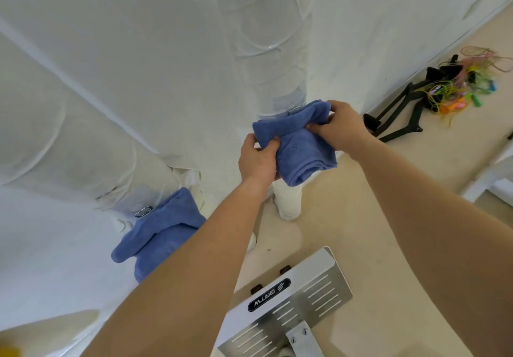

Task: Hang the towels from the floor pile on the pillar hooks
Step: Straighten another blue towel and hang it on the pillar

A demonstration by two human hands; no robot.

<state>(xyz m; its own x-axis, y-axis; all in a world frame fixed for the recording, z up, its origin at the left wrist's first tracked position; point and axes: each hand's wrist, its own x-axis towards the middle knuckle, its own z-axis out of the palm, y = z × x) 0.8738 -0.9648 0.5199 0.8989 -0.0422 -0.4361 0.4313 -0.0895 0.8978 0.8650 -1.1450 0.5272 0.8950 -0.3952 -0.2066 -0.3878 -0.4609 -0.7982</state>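
Observation:
A blue towel (301, 145) hangs bunched against the white wrapped pillar (266, 51), its top edge right by a small metal hook (293, 110). My left hand (258, 159) grips the towel's left side. The towel's upper right corner is pinched by my right hand (338, 126). A second blue towel (163, 231) hangs from another metal hook (143, 211) on the near white pillar (83, 134) at lower left. The floor pile is not in view.
A grey metal machine panel with slots (294, 301) lies on the beige floor below my arms. Black stand legs (402, 117) and a tangle of coloured cords (466, 84) sit on the floor at right, by the white wall (388, 37).

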